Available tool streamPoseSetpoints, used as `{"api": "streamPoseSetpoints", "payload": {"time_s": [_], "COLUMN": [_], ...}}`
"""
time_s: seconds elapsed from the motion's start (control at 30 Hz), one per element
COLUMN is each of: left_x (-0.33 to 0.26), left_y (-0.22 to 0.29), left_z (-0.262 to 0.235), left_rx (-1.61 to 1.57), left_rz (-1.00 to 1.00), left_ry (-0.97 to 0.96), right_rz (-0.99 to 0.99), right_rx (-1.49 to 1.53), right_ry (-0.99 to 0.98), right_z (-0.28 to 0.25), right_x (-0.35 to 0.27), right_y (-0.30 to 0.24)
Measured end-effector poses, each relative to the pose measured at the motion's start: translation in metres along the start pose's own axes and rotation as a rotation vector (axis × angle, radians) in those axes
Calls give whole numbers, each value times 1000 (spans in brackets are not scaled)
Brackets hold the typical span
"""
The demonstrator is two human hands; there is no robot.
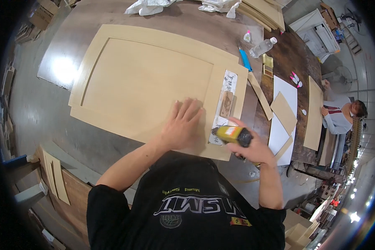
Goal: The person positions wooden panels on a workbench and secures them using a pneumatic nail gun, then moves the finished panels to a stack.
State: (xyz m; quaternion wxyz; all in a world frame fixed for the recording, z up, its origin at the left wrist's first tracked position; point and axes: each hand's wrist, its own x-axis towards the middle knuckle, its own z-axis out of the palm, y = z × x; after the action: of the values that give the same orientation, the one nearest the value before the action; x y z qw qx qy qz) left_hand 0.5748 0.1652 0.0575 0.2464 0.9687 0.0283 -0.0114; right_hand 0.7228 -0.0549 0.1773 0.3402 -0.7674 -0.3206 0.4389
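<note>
A pale wooden panel [141,75] with a recessed centre and raised frame lies flat on the table before me. My left hand [181,125] rests palm down on its near part, fingers spread, holding nothing. On the panel's right side is a strip of white paper [229,83] with dark markings, and a small brown wood block [226,104] sits on it. My right hand [254,148] is wrapped round a yellow and black hand-held power tool [231,134]. The tool's dark front end is over the paper's near end; whether it touches cannot be made out.
Right of the panel are a blue-handled tool [245,59], a clear bottle [263,47], a narrow wood strip [260,96] and a white sheet [284,116] with board pieces. Another person [339,110] stands at the far right by a long board [313,112]. Stacked panels [260,12] lie behind.
</note>
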Motion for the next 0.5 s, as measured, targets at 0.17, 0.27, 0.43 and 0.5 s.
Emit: {"api": "streamPoseSetpoints", "payload": {"time_s": [0.17,0.27,0.43,0.5], "left_x": [-2,-1,0,0], "left_y": [6,8,8,10], "left_z": [-10,-5,4,1], "left_rx": [-96,-68,-35,43], "left_rz": [-32,13,-21,-5], "left_ry": [-45,7,108,112], "right_rz": [305,146,166,78], "right_rx": [414,-24,-188,-141], "right_ry": [548,817,802,814], "right_z": [-43,-51,-28,-14], "right_x": [-6,21,54,65], "right_y": [54,168,175,122]}}
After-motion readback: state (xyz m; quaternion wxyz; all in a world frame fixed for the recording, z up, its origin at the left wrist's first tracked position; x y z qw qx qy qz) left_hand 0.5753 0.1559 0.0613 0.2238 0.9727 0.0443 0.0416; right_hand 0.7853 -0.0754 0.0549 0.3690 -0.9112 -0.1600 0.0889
